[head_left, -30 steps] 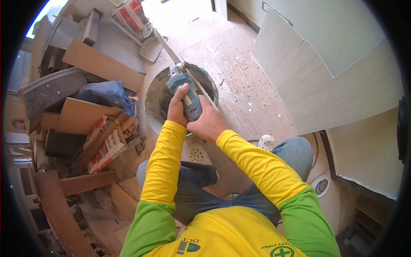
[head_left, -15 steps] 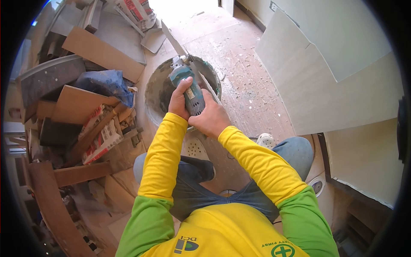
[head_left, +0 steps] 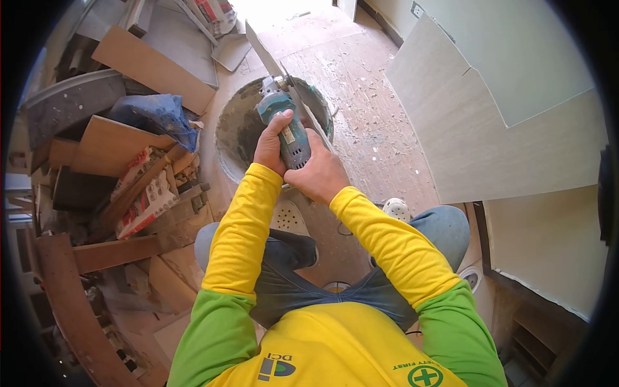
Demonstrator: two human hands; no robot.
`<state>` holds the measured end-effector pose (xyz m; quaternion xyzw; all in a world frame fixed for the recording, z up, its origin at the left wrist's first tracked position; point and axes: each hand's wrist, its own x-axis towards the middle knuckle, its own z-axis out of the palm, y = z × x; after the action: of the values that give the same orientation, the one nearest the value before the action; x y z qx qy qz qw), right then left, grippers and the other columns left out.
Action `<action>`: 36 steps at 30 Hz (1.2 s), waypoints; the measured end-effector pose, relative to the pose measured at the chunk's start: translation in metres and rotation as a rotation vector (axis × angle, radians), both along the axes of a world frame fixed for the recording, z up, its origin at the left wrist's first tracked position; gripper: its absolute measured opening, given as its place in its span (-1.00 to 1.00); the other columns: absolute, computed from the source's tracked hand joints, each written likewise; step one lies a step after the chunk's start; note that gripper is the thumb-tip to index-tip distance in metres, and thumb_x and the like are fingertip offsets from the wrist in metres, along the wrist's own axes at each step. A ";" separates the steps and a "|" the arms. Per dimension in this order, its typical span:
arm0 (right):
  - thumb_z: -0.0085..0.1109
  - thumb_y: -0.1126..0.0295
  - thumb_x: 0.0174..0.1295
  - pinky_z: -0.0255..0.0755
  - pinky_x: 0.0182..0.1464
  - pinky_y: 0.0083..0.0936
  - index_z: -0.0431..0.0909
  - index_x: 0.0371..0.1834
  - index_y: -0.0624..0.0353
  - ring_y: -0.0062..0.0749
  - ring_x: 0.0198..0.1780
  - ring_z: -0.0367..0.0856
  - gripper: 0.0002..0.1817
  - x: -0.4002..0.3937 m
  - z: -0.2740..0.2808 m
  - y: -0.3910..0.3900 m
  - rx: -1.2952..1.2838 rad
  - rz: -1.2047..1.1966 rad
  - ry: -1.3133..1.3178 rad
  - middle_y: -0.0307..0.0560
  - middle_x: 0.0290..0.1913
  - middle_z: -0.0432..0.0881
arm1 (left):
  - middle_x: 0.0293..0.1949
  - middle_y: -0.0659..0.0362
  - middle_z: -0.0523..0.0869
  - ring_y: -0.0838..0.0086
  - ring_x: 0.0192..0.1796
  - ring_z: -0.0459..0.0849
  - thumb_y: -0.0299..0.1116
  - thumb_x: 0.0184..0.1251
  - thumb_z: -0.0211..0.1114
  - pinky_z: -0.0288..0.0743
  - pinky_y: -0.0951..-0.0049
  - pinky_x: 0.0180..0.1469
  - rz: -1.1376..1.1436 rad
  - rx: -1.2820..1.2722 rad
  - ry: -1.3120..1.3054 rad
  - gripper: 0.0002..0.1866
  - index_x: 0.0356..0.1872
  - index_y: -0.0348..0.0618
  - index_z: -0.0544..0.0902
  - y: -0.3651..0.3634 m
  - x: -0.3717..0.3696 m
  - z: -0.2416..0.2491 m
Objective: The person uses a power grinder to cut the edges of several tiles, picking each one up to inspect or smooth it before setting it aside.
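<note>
A teal and grey angle grinder (head_left: 291,137) is gripped in both my hands, its metal head pointing away from me over a large round bucket (head_left: 225,149). My left hand (head_left: 271,147) wraps the body from the left, thumb on top. Around the rear end closes my right hand (head_left: 322,170), lower and to the right. A long narrow strip (head_left: 259,49) of tile or board lies across the bucket, passing just right of the grinder. The grinder's head meets the strip near its middle, and my right hand sits close beside the strip's near end.
Offcut boards (head_left: 151,68), a blue plastic bag (head_left: 158,116) and torn red-and-white packaging (head_left: 148,206) are piled on the left. Chips litter the wooden floor (head_left: 367,106). A large pale panel (head_left: 464,122) leans at the right wall. My knees flank the work.
The view has shifted slightly, moving the left-hand pile a little. Both hands keep their hold on the angle grinder, which stays at nearly the same place against the strip.
</note>
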<state>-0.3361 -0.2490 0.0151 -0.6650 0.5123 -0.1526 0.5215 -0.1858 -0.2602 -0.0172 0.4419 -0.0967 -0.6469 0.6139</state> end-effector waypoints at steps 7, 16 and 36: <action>0.38 0.18 -0.08 0.60 0.21 -0.12 0.20 0.57 0.18 0.24 0.09 0.72 0.03 0.000 -0.007 0.004 -0.063 -0.050 -0.014 0.38 0.07 0.71 | -0.06 -0.01 0.77 0.26 -0.13 0.81 -0.14 0.33 0.47 0.81 0.19 -0.01 -0.014 -0.012 0.011 -0.51 0.13 -0.19 0.53 0.002 0.001 -0.004; 0.39 0.19 -0.08 0.59 0.22 -0.11 0.20 0.56 0.18 0.26 0.11 0.72 0.02 -0.002 -0.006 0.008 -0.048 -0.041 -0.002 0.39 0.07 0.70 | -0.06 0.00 0.76 0.26 -0.10 0.81 -0.16 0.33 0.47 0.80 0.18 0.02 -0.029 -0.009 0.022 -0.49 0.15 -0.21 0.53 0.006 0.001 -0.008; 0.41 0.16 -0.07 0.59 0.23 -0.15 0.19 0.57 0.19 0.21 0.12 0.73 0.05 -0.008 -0.008 0.012 -0.057 -0.042 -0.030 0.38 0.11 0.69 | -0.06 0.02 0.76 0.26 -0.11 0.80 -0.13 0.30 0.49 0.79 0.18 0.03 -0.035 -0.013 0.017 -0.48 0.13 -0.22 0.54 0.011 -0.005 -0.007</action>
<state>-0.3439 -0.2369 0.0072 -0.6663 0.5139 -0.1881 0.5065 -0.1908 -0.2496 -0.0237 0.4306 -0.1031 -0.6606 0.6062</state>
